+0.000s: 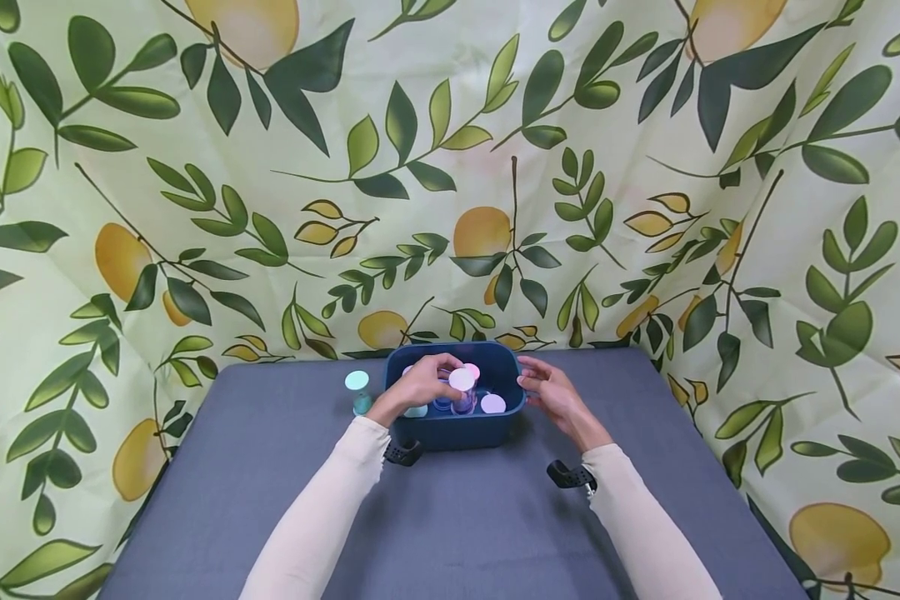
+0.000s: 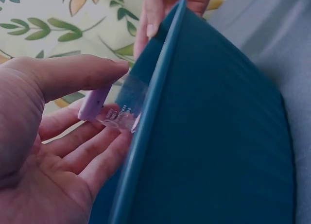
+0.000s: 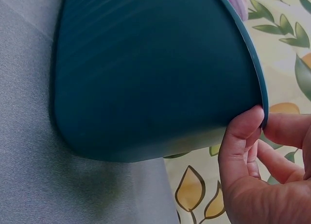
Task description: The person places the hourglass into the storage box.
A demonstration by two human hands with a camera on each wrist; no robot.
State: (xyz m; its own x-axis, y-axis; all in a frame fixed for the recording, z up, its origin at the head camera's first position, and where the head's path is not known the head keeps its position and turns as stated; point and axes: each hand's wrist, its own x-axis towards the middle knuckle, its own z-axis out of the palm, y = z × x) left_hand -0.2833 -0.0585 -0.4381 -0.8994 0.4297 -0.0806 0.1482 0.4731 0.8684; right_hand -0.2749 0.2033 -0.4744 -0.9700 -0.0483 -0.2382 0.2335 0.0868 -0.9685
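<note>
i'm watching my left hand (image 1: 420, 382) hovering over the dark blue tub (image 1: 456, 429), which is sitting near the far edge of the grey table (image 1: 450, 517). its thumb and fingers are pinching a small clear bottle (image 2: 124, 110) with a pale lilac cap (image 2: 93, 103); in the left wrist view the bottle is lying tilted just beside the tub's rim, above the inside of it. from the head view i'm seeing the cap as a pale round disc (image 1: 462, 379) at the fingertips, over the middle of the tub.

my right hand (image 1: 558, 400) is gripping the right end of the tub: in the right wrist view the thumb is pressing on the outer wall at the rim and the fingers (image 3: 286, 129) are curling over the edge (i can't tell how far in they are reaching).

the bottle is looking see-through, with small white print on its side that i can't read. the tub is looking plain, smooth-walled and rounded at the corners. inside it more bottles are standing upright, their round caps facing up, one pale lilac cap (image 1: 492, 404) near the right wall. outside, just left of the tub, a bottle with a mint cap (image 1: 357, 381) is standing on the table, apart from both hands. a lemon-and-leaf cloth (image 1: 450, 167) is hanging behind.
</note>
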